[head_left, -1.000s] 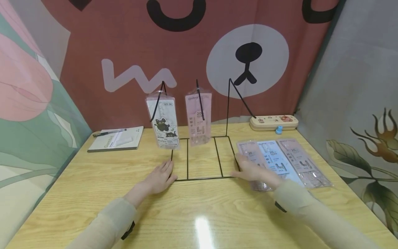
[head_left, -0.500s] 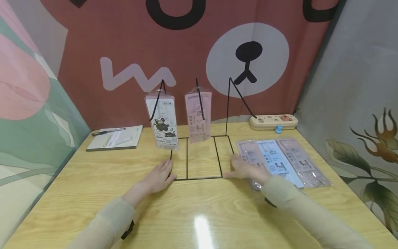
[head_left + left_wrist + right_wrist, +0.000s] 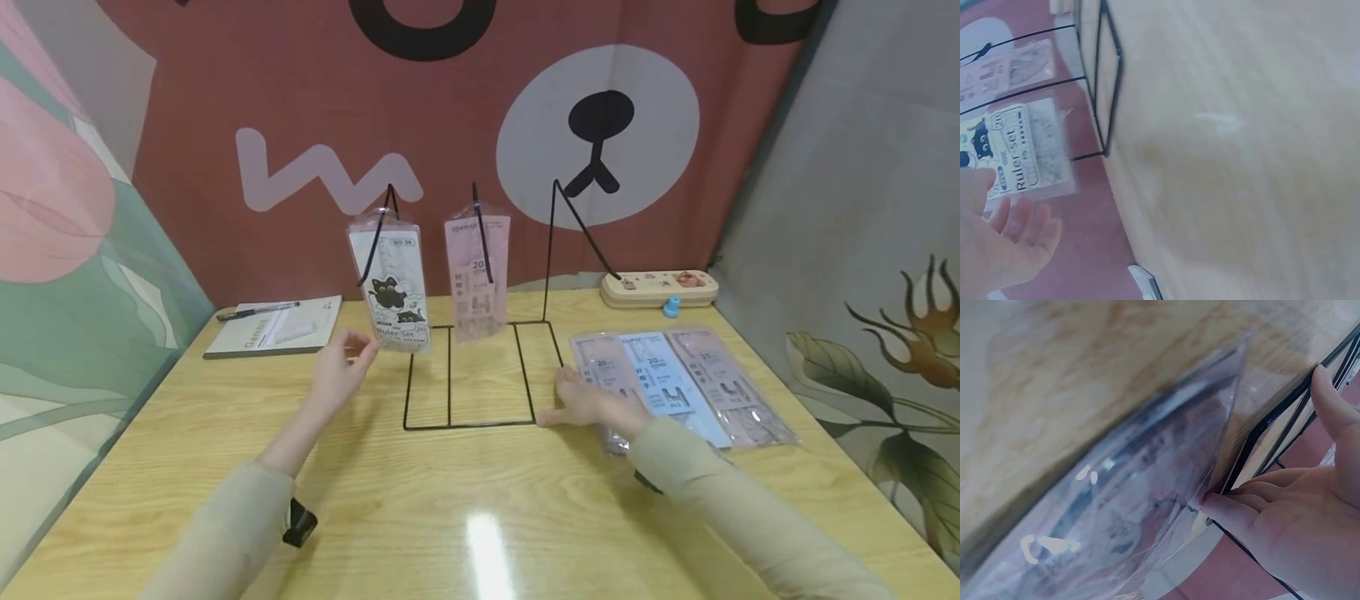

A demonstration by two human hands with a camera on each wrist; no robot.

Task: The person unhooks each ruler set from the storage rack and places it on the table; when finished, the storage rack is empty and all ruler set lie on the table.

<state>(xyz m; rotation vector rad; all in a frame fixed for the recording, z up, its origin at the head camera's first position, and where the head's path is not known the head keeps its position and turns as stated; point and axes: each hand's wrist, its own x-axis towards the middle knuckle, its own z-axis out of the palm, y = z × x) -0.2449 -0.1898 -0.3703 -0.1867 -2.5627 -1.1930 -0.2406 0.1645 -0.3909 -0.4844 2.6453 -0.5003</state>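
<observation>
A black wire display rack (image 3: 491, 425) stands on the wooden table. From its left hook hangs a clear-bagged ruler set (image 3: 397, 292) with a cat print; a pink ruler set (image 3: 477, 279) is on the middle hook. My left hand (image 3: 339, 367) is raised off the table beside the cat ruler set, its fingers loosely bent and holding nothing. In the left wrist view the fingers (image 3: 1022, 219) are close to the bag's lower edge; whether they touch it is unclear. My right hand (image 3: 588, 400) rests at the rack's right front corner, its thumb (image 3: 1329, 400) against the black wire.
Two pink ruler packs (image 3: 727, 387) and a blue one (image 3: 667, 383) lie on the right, the nearest partly behind my right hand. A pencil case (image 3: 660, 288) and a small blue object (image 3: 672, 307) are at the back right. A notebook (image 3: 232, 337) with a pen (image 3: 258, 311) lies back left.
My left hand has let go of the rack's left front corner and risen up and left towards the cat ruler set. The right hand has shifted slightly left along the rack.
</observation>
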